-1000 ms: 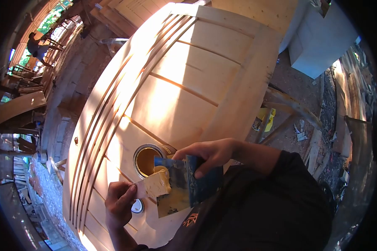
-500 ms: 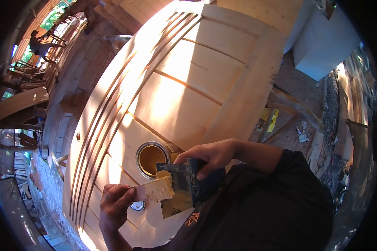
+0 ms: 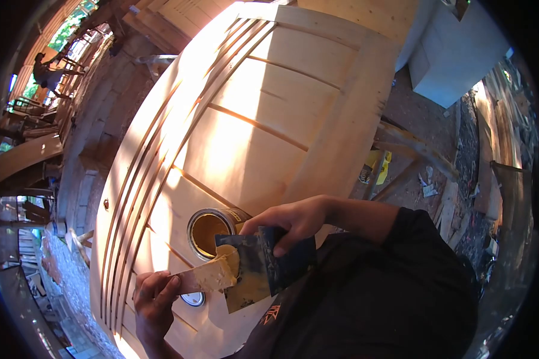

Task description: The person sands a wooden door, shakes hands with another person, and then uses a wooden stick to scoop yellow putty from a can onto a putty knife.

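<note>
My left hand (image 3: pixel 156 299) grips a putty knife (image 3: pixel 200 277), whose broad blade is smeared with pale yellow putty. My right hand (image 3: pixel 293 221) holds a wide dark scraper (image 3: pixel 254 269) with yellowish smears on its face. A lump of putty (image 3: pixel 229 263) lies between the two tools, where the knife's end touches the scraper. Just behind them stands an open can (image 3: pixel 193 230) of yellow-brown paste. Its round lid (image 3: pixel 193 298) lies beneath the putty knife. Can and lid rest on a large grooved wooden door panel (image 3: pixel 281 102).
White block-like boxes (image 3: pixel 455 57) stand at the upper right. A wooden support leg (image 3: pixel 419 146) juts out beside the panel, near a yellow packet (image 3: pixel 384 168) on the ground. Another person (image 3: pixel 47 72) is far off at the upper left. Wooden boards (image 3: pixel 191 21) lie behind.
The view has shifted slightly, so the panel, can and boxes appear a little further left. Both hands keep their tools, and the putty knife still meets the scraper.
</note>
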Available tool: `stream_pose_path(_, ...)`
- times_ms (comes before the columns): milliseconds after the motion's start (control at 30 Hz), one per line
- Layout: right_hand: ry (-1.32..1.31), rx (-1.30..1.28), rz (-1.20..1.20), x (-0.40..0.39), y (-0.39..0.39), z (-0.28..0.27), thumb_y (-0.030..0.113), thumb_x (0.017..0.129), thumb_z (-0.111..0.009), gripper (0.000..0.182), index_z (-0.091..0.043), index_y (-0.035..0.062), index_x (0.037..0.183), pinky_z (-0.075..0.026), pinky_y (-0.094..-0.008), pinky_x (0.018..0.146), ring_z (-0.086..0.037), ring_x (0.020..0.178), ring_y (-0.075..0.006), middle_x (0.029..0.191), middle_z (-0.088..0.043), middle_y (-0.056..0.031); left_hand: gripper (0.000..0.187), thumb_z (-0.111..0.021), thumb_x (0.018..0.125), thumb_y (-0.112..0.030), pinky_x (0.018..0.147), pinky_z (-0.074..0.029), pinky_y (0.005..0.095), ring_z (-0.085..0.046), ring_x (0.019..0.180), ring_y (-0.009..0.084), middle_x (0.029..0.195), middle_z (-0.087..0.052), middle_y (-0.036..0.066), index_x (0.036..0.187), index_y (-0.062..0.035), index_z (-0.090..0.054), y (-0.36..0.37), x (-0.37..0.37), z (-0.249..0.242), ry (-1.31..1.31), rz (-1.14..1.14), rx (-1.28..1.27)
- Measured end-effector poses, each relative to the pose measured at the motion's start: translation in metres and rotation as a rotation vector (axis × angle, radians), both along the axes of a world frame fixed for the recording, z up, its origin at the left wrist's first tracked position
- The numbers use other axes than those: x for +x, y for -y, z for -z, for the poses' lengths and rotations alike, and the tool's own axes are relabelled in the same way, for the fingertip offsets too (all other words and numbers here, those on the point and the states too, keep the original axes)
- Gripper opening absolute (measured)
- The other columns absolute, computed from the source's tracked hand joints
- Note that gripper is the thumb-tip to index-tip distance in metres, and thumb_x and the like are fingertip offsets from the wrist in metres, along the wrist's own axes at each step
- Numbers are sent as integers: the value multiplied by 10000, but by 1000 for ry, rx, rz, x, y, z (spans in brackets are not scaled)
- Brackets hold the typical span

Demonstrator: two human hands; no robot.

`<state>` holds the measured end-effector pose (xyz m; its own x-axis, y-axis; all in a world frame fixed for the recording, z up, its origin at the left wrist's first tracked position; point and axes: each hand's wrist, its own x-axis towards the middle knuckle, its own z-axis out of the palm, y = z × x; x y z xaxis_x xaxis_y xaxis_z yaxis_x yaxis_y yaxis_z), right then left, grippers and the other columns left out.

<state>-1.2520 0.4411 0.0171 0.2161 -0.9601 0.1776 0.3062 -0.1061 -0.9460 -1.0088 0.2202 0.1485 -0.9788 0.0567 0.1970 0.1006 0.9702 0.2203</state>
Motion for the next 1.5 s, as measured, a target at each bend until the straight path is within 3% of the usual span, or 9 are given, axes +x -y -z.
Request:
stream_pose_path(333,-30,-18,16,-4,-1,0,37,797,-654,627,-349,29,1345,-362,-334,998,-452,1158,-196,1256,-472,-119,514,-658,649,106,598,-504,339,-558,826,274,965,-564,110,1092,-151,-627,-1,5,-4,45,-13,-38)
stream_pose_path(433,-12,-23,23,-2,0,3,40,811,-650,601,-355,-1,1333,-353,-327,1000,-455,1150,-178,1239,-497,-114,410,-571,802,85,593,-528,296,-561,862,260,980,-529,124,1116,-174,-624,-10,3,-7,65,-35,10)
stream_pose_path(667,11,-50,0,-5,3,2,34,807,-654,624,-340,-1,1345,-347,-327,1006,-440,1164,-172,1262,-476,-111,572,-567,687,178,647,-517,326,-550,903,289,993,-536,132,1153,-151,-610,-14,3,-15,58,-18,-19)
stream_pose_path(867,-6,-25,0,-8,2,-2,29,804,-654,633,-334,4,1350,-335,-325,1020,-434,1171,-171,1274,-464,-110,630,-581,648,181,658,-510,329,-544,886,297,989,-539,129,1177,-161,-600,-15,3,-16,58,-8,-20)
stream_pose_path(1000,-30,20,20,-8,1,-8,30,776,-665,641,-352,23,1335,-347,-328,1008,-444,1158,-192,1254,-472,-115,594,-582,679,165,663,-507,346,-543,865,297,970,-534,131,1178,-155,-595,-15,3,-17,47,-13,-52)
stream_pose_path(1100,-303,-106,165,-9,2,-6,34,772,-668,633,-365,19,1328,-353,-329,1001,-454,1151,-195,1228,-488,-117,486,-653,645,116,593,-506,344,-557,817,272,962,-561,113,1065,-128,-640,-10,7,-13,49,-82,-63)
stream_pose_path(1200,-238,-19,105,-11,6,-13,12,787,-652,549,-411,3,1280,-409,-306,952,-505,1092,-142,1169,-546,-100,459,-704,614,62,609,-495,350,-572,814,272,945,-571,83,1028,-131,-656,-4,5,-15,24,-66,-120)
stream_pose_path(1300,-196,97,50,-13,4,-18,4,770,-661,619,-377,19,1319,-396,-307,959,-497,1087,-152,1158,-536,-98,499,-733,587,-37,608,-482,332,-579,816,241,963,-577,44,1056,-183,-649,-5,5,-16,-14,-80,-163)
stream_pose_path(1500,-4,126,15,-9,6,-12,-62,779,-628,590,-377,8,1308,-416,-283,939,-502,1067,-116,1138,-540,-70,548,-714,596,-38,614,-479,326,-566,836,227,971,-576,28,1110,-215,-642,-3,9,-18,1,-89,-186)
